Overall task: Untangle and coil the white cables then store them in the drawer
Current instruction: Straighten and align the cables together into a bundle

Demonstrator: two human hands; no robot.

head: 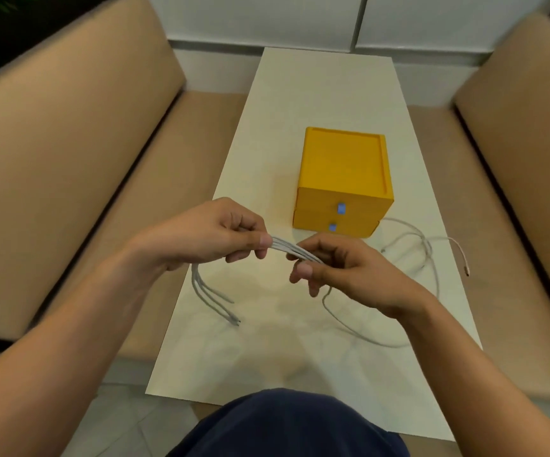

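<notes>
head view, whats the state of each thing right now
cable bundle, partly looped, stretched between both hands, ends hanging down on the left
left hand, pinching the bundle
right hand, fingers curled round the bundle
loose cable, uncoiled, sprawled on the table
upper drawer, shut
lower drawer, looks shut

Left hand: the left hand (pixel 214 235) pinches a bundle of white cables (pixel 295 252) between thumb and fingers.
Right hand: the right hand (pixel 339 275) holds the same strands, fingers curled.
Loose ends: hanging below the left hand (plugs near the table (pixel 300 103)).
Drawer box: the yellow drawer box (pixel 344 183) stands beyond the hands, both drawers closed, blue pulls.
Other cable: trailing right of the box, one end past the table edge.
</notes>
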